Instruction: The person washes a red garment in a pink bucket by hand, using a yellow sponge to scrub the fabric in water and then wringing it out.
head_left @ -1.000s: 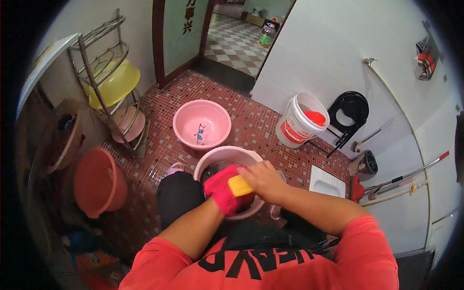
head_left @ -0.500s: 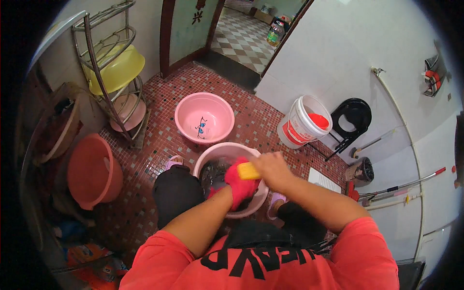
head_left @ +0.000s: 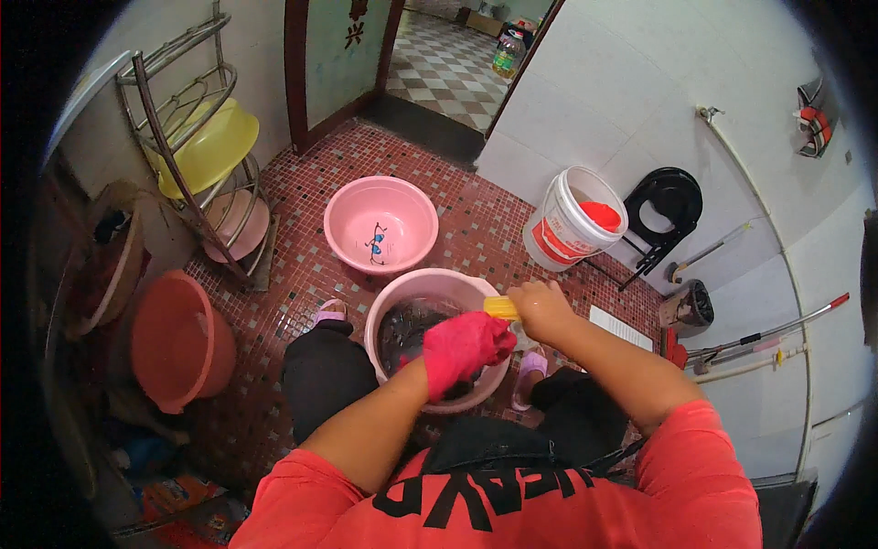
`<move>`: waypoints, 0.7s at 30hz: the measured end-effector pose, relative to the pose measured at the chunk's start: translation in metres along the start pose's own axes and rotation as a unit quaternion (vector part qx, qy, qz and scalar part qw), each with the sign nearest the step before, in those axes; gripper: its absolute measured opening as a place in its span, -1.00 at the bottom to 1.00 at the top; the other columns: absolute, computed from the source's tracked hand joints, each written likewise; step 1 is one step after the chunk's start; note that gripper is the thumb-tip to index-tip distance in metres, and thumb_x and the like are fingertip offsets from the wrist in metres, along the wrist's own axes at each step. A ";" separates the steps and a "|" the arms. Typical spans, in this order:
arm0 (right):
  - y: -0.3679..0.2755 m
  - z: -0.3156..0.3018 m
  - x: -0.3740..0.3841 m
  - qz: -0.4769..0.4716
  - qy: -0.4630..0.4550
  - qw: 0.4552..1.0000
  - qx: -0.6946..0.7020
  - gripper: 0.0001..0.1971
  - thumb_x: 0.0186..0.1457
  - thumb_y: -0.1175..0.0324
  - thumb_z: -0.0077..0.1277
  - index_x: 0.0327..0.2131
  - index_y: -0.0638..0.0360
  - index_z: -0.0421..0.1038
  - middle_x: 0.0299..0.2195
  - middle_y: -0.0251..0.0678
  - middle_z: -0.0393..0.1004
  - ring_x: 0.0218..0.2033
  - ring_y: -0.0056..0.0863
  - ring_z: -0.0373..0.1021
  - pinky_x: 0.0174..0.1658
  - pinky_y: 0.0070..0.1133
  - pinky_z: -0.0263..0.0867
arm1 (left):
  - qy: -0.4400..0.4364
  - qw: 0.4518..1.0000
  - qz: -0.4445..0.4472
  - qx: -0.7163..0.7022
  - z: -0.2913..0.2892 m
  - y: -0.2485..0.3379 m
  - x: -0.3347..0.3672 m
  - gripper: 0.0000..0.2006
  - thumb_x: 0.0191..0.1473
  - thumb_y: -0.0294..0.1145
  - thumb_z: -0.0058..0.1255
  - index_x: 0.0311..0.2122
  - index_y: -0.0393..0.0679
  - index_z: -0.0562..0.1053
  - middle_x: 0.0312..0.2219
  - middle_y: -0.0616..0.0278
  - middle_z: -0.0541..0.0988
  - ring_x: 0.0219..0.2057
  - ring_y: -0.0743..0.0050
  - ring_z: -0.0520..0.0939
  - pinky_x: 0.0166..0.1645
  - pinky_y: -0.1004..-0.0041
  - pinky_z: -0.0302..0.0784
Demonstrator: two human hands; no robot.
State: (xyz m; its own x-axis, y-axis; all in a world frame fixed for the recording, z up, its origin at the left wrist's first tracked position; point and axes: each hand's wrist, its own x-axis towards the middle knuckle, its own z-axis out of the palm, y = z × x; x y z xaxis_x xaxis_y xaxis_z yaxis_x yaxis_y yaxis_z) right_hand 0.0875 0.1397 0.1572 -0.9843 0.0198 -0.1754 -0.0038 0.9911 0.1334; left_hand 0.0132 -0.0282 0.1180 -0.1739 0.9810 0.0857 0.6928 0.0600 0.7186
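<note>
Head view: left hand (head_left: 465, 348) is wrapped in a pink cloth (head_left: 476, 340), fingers closed around it, over the pink basin (head_left: 389, 306) between the knees. Right hand (head_left: 541, 309) grips a yellow brush (head_left: 499, 306) at the basin's 2 o'clock rim. My read: keep the cloth taut over the water, use short brush strokes. An empty pink basin (head_left: 412, 197) sits at 12 o'clock.

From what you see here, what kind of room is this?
Probably a home washroom or laundry corner. The floor is red mosaic tile, the walls white tile, and basins and a bucket stand about. A mop leans on the wall.
</note>
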 end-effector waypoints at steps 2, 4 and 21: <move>-0.002 0.001 -0.003 0.029 0.013 0.998 0.052 -0.67 -0.22 0.38 0.02 -0.26 0.08 0.30 -0.37 -0.23 0.38 -0.31 -0.24 0.33 -0.29 -0.34 0.17 | 0.085 0.993 0.081 0.004 -0.006 -0.006 -0.007 -0.81 -0.12 -0.26 -0.10 -0.35 -0.04 0.40 -0.49 0.02 0.48 -0.42 -0.01 0.48 -0.36 0.21 0.38; -0.011 0.013 0.000 -0.032 0.199 0.963 0.178 -0.63 -0.28 0.45 0.04 -0.26 0.11 0.29 -0.41 -0.22 0.37 -0.32 -0.19 0.31 -0.29 -0.33 0.18 | 0.165 0.982 0.070 0.061 -0.007 -0.008 -0.008 -0.83 -0.16 -0.25 -0.06 -0.42 -0.05 0.41 -0.49 0.05 0.48 -0.44 0.01 0.48 -0.38 0.23 0.37; -0.007 0.070 -0.033 0.107 0.032 0.952 0.284 -0.65 -0.23 0.54 -0.05 -0.24 0.14 0.32 -0.29 -0.09 0.37 -0.22 -0.10 0.31 -0.20 -0.35 0.24 | 0.189 0.979 0.046 0.053 -0.022 0.002 -0.009 -0.77 -0.17 -0.38 -0.06 -0.28 0.02 0.39 -0.41 0.21 0.48 -0.33 0.10 0.46 -0.18 0.29 0.36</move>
State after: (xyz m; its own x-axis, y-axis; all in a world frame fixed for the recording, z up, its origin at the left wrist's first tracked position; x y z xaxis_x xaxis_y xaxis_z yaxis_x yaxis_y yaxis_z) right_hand 0.1325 0.1409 0.0934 -0.9606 0.2399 -0.1404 0.2765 0.8771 -0.3927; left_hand 0.0005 -0.0412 0.1338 -0.3402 0.8460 0.4104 0.7832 0.0134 0.6217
